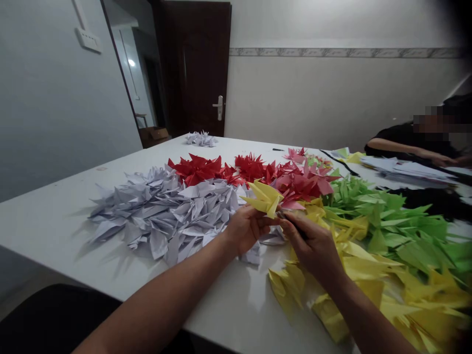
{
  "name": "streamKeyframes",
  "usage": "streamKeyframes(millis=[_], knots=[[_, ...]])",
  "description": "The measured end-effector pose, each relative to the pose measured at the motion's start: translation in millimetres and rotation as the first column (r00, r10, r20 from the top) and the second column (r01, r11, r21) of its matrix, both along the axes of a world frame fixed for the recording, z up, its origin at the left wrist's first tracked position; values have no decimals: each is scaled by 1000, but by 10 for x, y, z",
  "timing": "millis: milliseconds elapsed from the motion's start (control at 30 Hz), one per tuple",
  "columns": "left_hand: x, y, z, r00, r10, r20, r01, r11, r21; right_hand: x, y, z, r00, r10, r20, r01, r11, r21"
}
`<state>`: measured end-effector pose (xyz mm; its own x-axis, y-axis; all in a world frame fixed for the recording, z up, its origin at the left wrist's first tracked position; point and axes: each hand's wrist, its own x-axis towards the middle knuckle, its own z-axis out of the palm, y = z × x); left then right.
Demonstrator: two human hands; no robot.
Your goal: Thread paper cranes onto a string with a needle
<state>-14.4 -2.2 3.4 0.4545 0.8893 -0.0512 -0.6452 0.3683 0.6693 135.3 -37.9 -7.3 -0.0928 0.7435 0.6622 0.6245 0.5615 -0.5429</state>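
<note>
My left hand (248, 227) is closed on a folded yellow paper crane (264, 197), held up above the table. In my right hand (313, 246) is a slim dark pen-like tool (295, 223), its front end close to the underside of the crane; whether it touches cannot be made out. White paper cranes (158, 211) lie in a large heap to the left of my hands. Red cranes (199, 168) and pink ones (306, 182) are piled behind them. Yellow cranes (363, 270) spread beneath and right of my right forearm, beside a pile of green cranes (391, 211).
Everything lies on a white table (96, 275). A smaller white pile (201, 139) sits at its far end. Across the table at right, a person in black (401, 137) has their arms by stacked papers (409, 169). A dark door (199, 69) stands behind.
</note>
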Motion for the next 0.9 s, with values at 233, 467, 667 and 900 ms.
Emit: streamKeyframes(millis=[233, 467, 667, 900], knots=[[-2, 4, -32, 1000, -3, -15, 3, 1000, 16, 29, 30, -11, 999, -27, -30, 27, 999, -31], [53, -2, -79, 995, 18, -100, -10, 997, 82, 55, 58, -19, 961, -53, -270, 48, 998, -27], [95, -42, -107, 943, -12, -331, 63, 988, 143, 69, 111, -40, 934, -40, -356, 1, 994, -109], [76, -72, -98, 940, -53, -336, 139, 961, 237, 88, 100, -3, 928, -76, -364, 50, 995, -81]])
